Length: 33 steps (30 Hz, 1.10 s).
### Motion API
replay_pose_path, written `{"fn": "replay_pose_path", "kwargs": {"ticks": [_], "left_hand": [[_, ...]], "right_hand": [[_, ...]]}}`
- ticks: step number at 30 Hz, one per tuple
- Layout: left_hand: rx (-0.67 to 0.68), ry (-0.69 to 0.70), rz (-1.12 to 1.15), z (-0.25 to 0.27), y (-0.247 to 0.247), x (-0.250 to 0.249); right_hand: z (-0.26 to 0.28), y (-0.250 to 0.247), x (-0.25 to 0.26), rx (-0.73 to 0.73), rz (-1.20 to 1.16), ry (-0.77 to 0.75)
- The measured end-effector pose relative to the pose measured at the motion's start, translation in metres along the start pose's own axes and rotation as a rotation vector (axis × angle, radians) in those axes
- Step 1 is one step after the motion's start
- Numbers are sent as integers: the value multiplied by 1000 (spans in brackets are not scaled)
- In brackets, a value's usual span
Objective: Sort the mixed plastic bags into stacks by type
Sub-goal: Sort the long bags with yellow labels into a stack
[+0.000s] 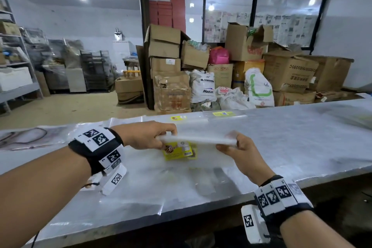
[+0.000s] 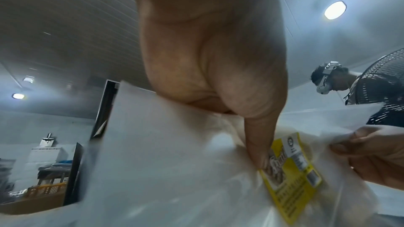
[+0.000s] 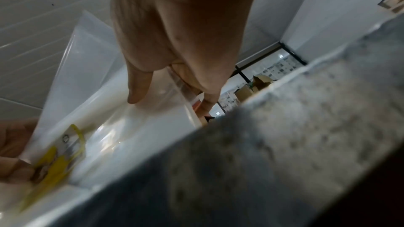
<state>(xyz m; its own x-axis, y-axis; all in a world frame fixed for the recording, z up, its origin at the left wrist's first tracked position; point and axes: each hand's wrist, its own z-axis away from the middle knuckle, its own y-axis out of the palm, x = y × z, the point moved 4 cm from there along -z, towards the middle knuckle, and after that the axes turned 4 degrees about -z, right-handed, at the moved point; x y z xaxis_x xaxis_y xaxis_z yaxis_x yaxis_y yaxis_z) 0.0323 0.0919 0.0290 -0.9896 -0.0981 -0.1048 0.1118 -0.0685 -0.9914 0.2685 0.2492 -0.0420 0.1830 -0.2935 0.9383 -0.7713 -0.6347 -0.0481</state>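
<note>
Both hands hold one bundle of clear bags level above the table

The left hand (image 1: 145, 135) pinches the left end of the clear plastic bags (image 1: 196, 139) and the right hand (image 1: 239, 151) grips the right end; under them on the steel table (image 1: 302, 143) lies a bag with a yellow label (image 1: 179, 151), its script unreadable, and beyond the table a white sack (image 1: 203, 86) reads "MARLEX"

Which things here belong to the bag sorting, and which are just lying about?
Part of the job:
- clear bags held by left hand and right hand
- yellow-labelled bag on the table
- labelled bags at the far edge

Lying about:
- cardboard boxes
- white sacks
- pink bag
</note>
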Motion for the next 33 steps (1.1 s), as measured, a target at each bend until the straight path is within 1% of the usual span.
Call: {"fn": "replay_pose_path", "kwargs": {"ticks": [3,8,11,13,15,16,21,24,25,27,29,33], "left_hand": [[29,-65,-28,9,10,12],[16,-126,-67,21,5,19],[48,-206,-61,34,3,37],[29,-262,-43,46,4,47],[-54,-286,39,56,9,54],[-105,-287,121,59,12,56],[-331,-351,600,61,34,67],[-500,-401,903,56,39,66],[-545,-409,969,54,39,63],[-597,-414,1043,49,38,56],[-619,-402,1066,46,36,47],[-629,-357,899,50,36,40]], "right_hand": [[1,11,-17,6,1,52],[3,12,-24,-14,26,59],[6,10,-25,-29,20,57],[9,8,-27,-25,36,71],[11,6,-30,-22,41,84],[11,5,-33,-35,39,94],[3,6,-36,-122,-17,79],[-1,9,-24,-148,-84,70],[-3,9,-22,-159,-77,65],[-8,9,-17,-189,-51,44],[-10,9,-10,-216,-40,26],[-7,11,-4,-224,15,12]]}}
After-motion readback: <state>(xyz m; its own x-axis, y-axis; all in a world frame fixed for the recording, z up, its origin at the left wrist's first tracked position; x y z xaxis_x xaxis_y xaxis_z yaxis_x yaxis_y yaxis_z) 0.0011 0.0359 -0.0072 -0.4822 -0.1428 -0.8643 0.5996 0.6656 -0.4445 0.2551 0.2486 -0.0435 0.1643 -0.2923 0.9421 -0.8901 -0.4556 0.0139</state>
